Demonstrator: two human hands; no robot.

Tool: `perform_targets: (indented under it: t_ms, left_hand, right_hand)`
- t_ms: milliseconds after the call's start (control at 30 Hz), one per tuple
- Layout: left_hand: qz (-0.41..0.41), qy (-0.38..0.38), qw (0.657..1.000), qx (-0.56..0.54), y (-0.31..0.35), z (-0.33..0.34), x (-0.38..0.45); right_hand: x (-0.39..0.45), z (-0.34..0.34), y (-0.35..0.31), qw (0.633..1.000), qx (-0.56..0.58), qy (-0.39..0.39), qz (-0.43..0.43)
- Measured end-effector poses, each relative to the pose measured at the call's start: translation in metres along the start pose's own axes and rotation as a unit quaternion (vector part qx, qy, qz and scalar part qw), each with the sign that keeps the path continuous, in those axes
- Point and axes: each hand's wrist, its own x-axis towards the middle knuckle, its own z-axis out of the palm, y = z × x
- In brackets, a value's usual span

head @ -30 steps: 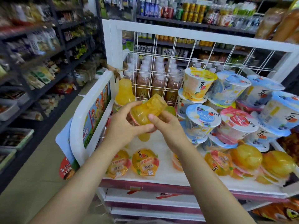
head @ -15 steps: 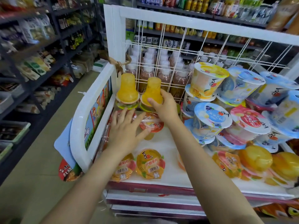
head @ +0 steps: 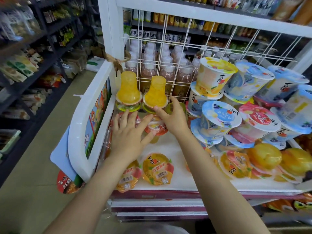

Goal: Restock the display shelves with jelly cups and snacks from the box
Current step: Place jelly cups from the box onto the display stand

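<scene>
Two orange jelly cups stand upside down at the back left of the white display shelf (head: 168,176), one by the side rail (head: 128,89) and one to its right (head: 156,92), each stacked on another cup. My right hand (head: 170,118) is just below the right cup, fingers straight, thumb near its rim, holding nothing. My left hand (head: 130,135) hovers spread over a red-lidded jelly cup (head: 156,128) lying on the shelf. Two more orange jelly cups (head: 157,168) lie at the shelf's front edge.
Large blue, yellow and pink lidded cups (head: 222,115) are piled on the right half of the shelf. A white wire grid (head: 177,68) backs the shelf, with bottles behind. A white side rail (head: 87,119) borders the left. Dark store shelves (head: 33,56) line the aisle on the left.
Both hands held an orange jelly cup a second ago. My right hand set it upside down beside the first cup and has let go and drawn back; my left hand stays spread below.
</scene>
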Motion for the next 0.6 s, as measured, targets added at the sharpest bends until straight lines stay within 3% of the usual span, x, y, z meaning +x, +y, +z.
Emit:
perform_targets:
  t_ms: [167, 300, 600]
  left_hand:
    - [0.004, 0.004, 1.0, 0.001, -0.001, 0.001, 0.0]
    - [0.004, 0.003, 1.0, -0.004, 0.0, 0.0, 0.0]
    - [0.011, 0.013, 1.0, 0.001, -0.002, 0.004, 0.0]
  right_hand:
    - [-0.025, -0.008, 0.016, 0.996, 0.02, 0.047, 0.067]
    - [-0.021, -0.013, 0.014, 0.985, 0.098, -0.002, 0.146]
    - [-0.02, -0.007, 0.013, 0.976, 0.067, -0.081, 0.191]
